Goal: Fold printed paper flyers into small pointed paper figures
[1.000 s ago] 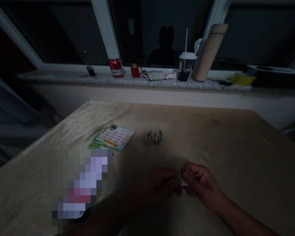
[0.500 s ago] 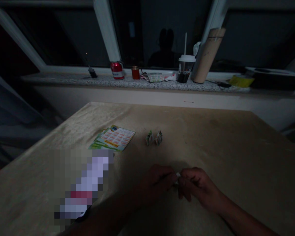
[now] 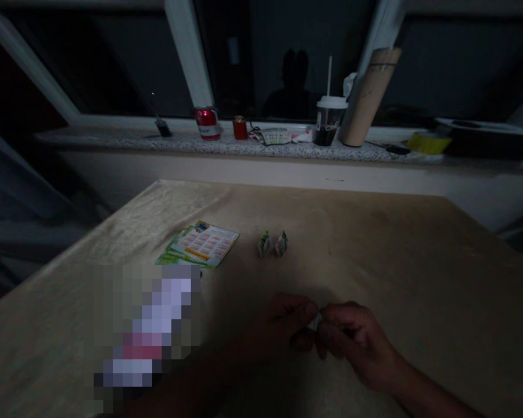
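Fingertips meet over the near part of the table, with a small folded piece of paper (image 3: 316, 321) pinched between them. My left hand (image 3: 285, 318) grips it from the left, its fingers bent and in deep shadow. From the right, my right hand (image 3: 356, 337) pinches the same piece, thumb and forefinger closed on it. Most of the paper is hidden by the fingers. Beyond the hands stand two small folded paper pieces, a left one (image 3: 265, 246) and a right one (image 3: 281, 244), side by side. A fanned stack of printed cards (image 3: 207, 244) lies to their left.
A blurred-out, bright oblong object (image 3: 150, 325) lies on the cloth-covered table (image 3: 396, 249) at the left. Along the windowsill (image 3: 143, 142) stand a red can (image 3: 207, 125), a small orange-red jar (image 3: 240, 129), a lidded cup with a straw (image 3: 329, 122) and a tall brown tube (image 3: 370, 98).
Both hands have shifted slightly, and the paper between the fingertips is turned a little differently. The cards and the two standing paper pieces remain in place.
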The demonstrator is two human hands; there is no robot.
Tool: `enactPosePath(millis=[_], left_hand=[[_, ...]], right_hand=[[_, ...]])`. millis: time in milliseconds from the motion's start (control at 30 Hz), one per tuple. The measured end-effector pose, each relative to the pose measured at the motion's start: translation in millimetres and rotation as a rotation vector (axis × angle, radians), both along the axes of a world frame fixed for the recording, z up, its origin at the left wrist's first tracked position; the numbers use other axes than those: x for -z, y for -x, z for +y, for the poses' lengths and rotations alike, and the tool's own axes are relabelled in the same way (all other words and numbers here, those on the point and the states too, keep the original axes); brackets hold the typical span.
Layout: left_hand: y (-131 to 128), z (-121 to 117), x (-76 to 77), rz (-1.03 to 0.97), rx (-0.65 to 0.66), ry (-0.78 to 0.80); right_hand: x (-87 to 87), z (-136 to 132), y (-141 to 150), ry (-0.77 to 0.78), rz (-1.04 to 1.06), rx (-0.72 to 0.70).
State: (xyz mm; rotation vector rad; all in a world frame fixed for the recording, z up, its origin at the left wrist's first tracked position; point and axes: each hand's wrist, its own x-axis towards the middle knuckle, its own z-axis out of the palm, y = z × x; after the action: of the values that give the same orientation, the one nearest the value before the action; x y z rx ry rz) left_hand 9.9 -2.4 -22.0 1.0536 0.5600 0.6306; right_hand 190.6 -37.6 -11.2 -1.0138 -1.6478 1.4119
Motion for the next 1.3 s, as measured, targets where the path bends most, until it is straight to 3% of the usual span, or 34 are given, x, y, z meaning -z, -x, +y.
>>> enactPosePath(millis=[67,300,400,667,1000,1300], left_hand=[[0,-1,-3.7,0.038,-0.015,-0.061],[8,-7,-25.2,0.286,-0.089,-0.642],[11,-4,-24.8,0.386,-0.103,-0.753],[22,10,-17.7,0.387,-0.008,-0.673],[24,12,-18.7,0.417,-0.042,-0.612],[22,13,-18.8,0.395,-0.183,-0.443]], right_hand=[[1.9,2,-1,0.009,0.024,-0.005],[6.4,6,1,0.163,0.247,-0.083],[8.8,6,3,0.196,0.282,-0.093],[9.7,6,3,0.126,0.162,-0.025],[2.9,6,1,0.043,0.085,0.001],[-1.5,11,-4,-0.340,-0.169,0.137]])
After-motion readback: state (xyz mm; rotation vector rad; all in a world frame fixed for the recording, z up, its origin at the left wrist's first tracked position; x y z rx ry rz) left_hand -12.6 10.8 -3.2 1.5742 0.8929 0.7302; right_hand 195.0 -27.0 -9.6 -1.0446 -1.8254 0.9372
